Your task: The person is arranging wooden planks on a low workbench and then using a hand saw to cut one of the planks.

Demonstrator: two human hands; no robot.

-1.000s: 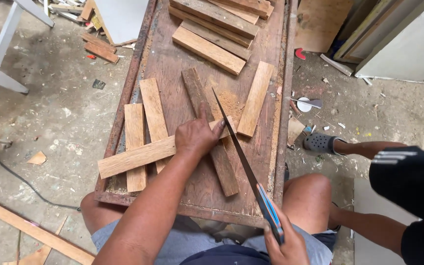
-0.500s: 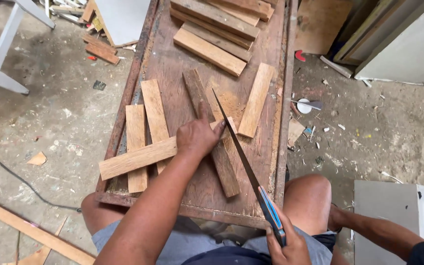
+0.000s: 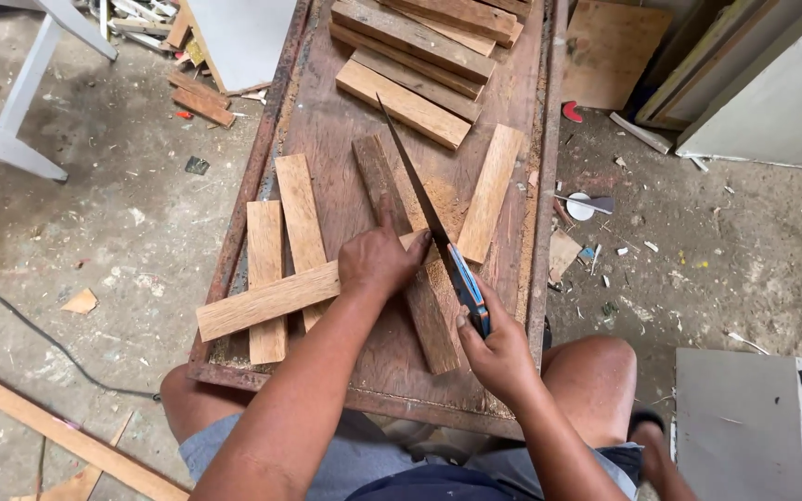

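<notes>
Forward goes the saw (image 3: 420, 199): its blade now reaches toward the stacked boards (image 3: 420, 56) at upper centre. Right hand (image 3: 498, 348) is wrapped round the blue handle; left hand (image 3: 378, 260), fingers pressed together, pins the light strip (image 3: 271, 301) at centre frame. Its thumb sits just beside the teeth, so a jumping blade could cut it.

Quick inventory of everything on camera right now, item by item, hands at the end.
hand saw: one, dark blade, blue handle, blade angled across the held strip
held strip: one, light wood, crosswise at bench front
dark plank: one, brown, under the held strip
loose strips: three, light wood, on the bench around the cut
stacked planks: several, brown, far end
workbench: one, worn brown, rusty rim
white stand: one, floor at left
grey box: one, lower right
left hand: presses the held strip
right hand: grips the saw handle
</notes>
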